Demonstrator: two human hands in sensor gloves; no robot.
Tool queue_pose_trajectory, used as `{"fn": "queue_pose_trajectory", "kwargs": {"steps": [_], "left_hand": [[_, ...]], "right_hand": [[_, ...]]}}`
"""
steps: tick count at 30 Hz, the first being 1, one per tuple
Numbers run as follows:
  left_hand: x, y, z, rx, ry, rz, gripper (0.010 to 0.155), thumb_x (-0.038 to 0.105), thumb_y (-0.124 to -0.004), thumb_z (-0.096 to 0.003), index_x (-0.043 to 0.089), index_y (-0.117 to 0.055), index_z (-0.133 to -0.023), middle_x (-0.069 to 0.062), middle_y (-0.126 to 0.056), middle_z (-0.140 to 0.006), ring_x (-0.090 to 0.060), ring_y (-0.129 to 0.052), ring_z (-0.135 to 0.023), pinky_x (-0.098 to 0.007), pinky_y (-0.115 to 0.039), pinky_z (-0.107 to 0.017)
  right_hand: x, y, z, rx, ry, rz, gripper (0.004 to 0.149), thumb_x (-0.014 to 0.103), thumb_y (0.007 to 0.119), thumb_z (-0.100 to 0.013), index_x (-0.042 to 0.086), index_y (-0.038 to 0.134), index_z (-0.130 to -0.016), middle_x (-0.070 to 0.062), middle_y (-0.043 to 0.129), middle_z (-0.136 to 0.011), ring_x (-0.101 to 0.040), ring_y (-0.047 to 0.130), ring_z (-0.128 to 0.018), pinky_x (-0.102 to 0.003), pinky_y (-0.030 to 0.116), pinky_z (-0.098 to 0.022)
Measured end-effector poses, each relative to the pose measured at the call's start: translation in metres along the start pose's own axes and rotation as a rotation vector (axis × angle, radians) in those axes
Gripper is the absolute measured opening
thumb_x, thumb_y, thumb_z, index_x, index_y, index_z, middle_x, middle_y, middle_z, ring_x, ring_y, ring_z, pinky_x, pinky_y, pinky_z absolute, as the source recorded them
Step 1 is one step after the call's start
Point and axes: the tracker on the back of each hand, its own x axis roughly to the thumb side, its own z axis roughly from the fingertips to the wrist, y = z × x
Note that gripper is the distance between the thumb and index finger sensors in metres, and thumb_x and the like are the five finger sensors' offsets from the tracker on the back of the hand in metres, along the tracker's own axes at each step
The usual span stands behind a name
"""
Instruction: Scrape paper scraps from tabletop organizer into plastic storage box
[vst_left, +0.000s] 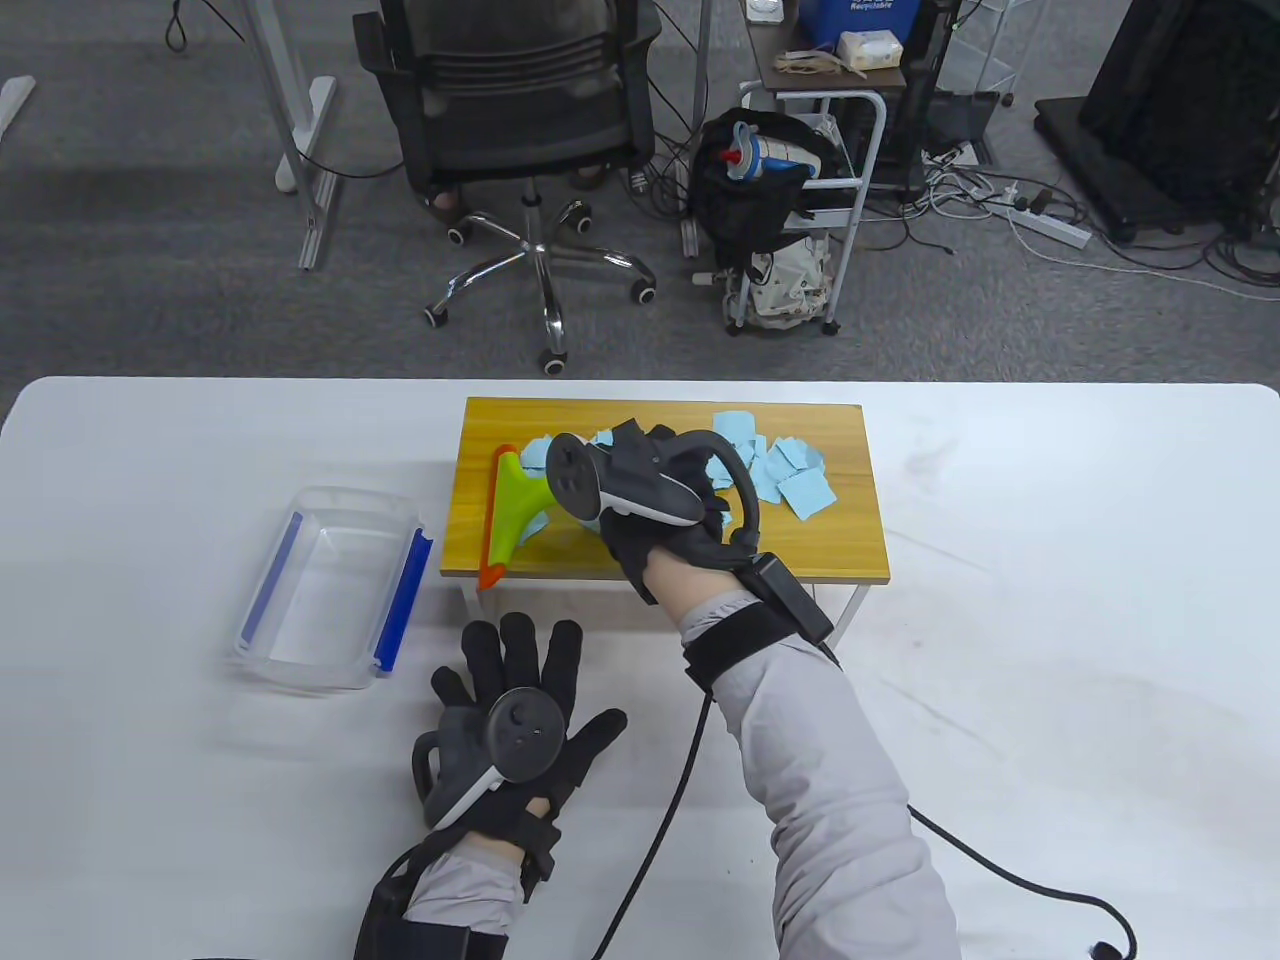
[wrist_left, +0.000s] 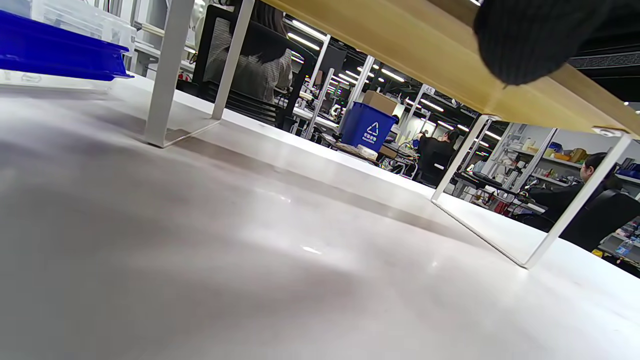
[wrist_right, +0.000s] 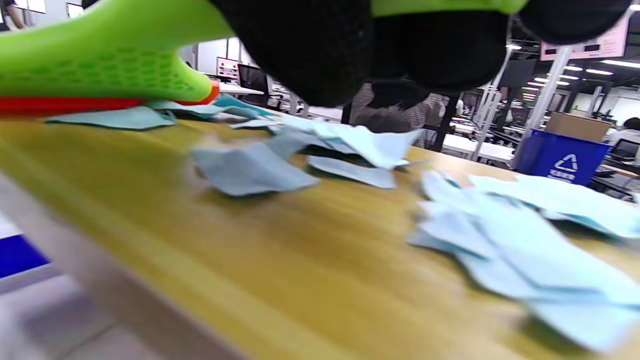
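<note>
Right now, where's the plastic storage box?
In the table view, the plastic storage box sits on the white table, left of the wooden organizer and ahead of the flat left hand.

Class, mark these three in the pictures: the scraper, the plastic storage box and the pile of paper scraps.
scraper (vst_left: 517, 492): table view, on its green body.
plastic storage box (vst_left: 404, 598): table view, on its right blue rim strip.
paper scraps (vst_left: 805, 490): table view, on a blue piece at the pile's right.

A white tabletop (vst_left: 1050, 620) carries a small wooden-topped stand (vst_left: 560, 420) on white legs near its middle. Just left of the stand sits a clear plastic box (vst_left: 330, 585) with blue clips. The left hand (vst_left: 520, 725) rests flat on the tabletop in front of the stand.
</note>
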Motion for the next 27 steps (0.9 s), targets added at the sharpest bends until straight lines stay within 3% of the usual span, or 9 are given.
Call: {"fn": "queue_pose_trajectory", "kwargs": {"steps": [7,11,13,17,19,27], "left_hand": [[0.001,0.0,0.0,0.003,0.003,-0.008,0.09,0.072,-0.07,-0.0542,0.038,-0.01,-0.112,-0.016,0.003,-0.12,-0.052,0.007,-0.106,-0.08,-0.008,-0.065],[0.002,0.0,0.0,-0.001,0.003,-0.014,0.09,0.072,-0.07,-0.0542,0.038,-0.01,-0.112,-0.016,0.003,-0.119,-0.051,0.007,-0.106,-0.081,-0.008,-0.064],[0.003,-0.001,0.0,-0.004,0.003,-0.019,0.09,0.072,-0.07,-0.0543,0.038,-0.01,-0.112,-0.016,0.003,-0.119,-0.051,0.007,-0.106,-0.081,-0.008,-0.064],[0.004,-0.001,-0.001,-0.011,0.003,-0.02,0.09,0.072,-0.07,-0.0542,0.038,-0.01,-0.112,-0.016,0.003,-0.119,-0.051,0.007,-0.106,-0.08,-0.008,-0.064],[0.004,-0.001,-0.001,-0.014,0.003,-0.021,0.09,0.072,-0.07,-0.0544,0.038,-0.01,-0.112,-0.016,0.003,-0.12,-0.051,0.007,-0.106,-0.081,-0.008,-0.064],[0.004,0.002,0.0,0.0,-0.002,-0.003,0.09,0.071,-0.07,-0.0544,0.037,-0.01,-0.112,-0.016,0.003,-0.119,-0.052,0.007,-0.106,-0.081,-0.008,-0.064]], "right_hand": [[-0.027,0.001,0.004,0.047,0.055,0.035,0.049,0.008,0.089,-0.043,0.018,0.07,-0.087,-0.017,0.074,-0.085,-0.048,0.078,-0.071,-0.074,0.058,-0.055],[-0.032,-0.012,0.002,0.066,0.051,0.069,0.049,0.007,0.089,-0.043,0.019,0.071,-0.087,-0.017,0.074,-0.085,-0.048,0.077,-0.071,-0.074,0.058,-0.056],[-0.033,-0.02,0.0,0.022,0.039,0.011,0.049,0.006,0.09,-0.041,0.018,0.073,-0.086,-0.017,0.075,-0.083,-0.048,0.077,-0.069,-0.073,0.058,-0.056],[-0.021,-0.022,-0.004,-0.121,0.021,-0.043,0.051,0.012,0.091,-0.04,0.016,0.072,-0.087,-0.017,0.079,-0.081,-0.046,0.085,-0.065,-0.072,0.068,-0.051],[-0.011,-0.019,-0.007,-0.132,0.02,-0.01,0.054,0.016,0.091,-0.041,0.015,0.069,-0.091,-0.017,0.08,-0.081,-0.046,0.089,-0.062,-0.069,0.074,-0.047],[0.012,-0.001,-0.016,-0.008,0.034,0.085,0.066,0.026,0.091,-0.044,0.014,0.058,-0.1,-0.018,0.085,-0.076,-0.037,0.1,-0.044,-0.056,0.087,-0.032]]}}
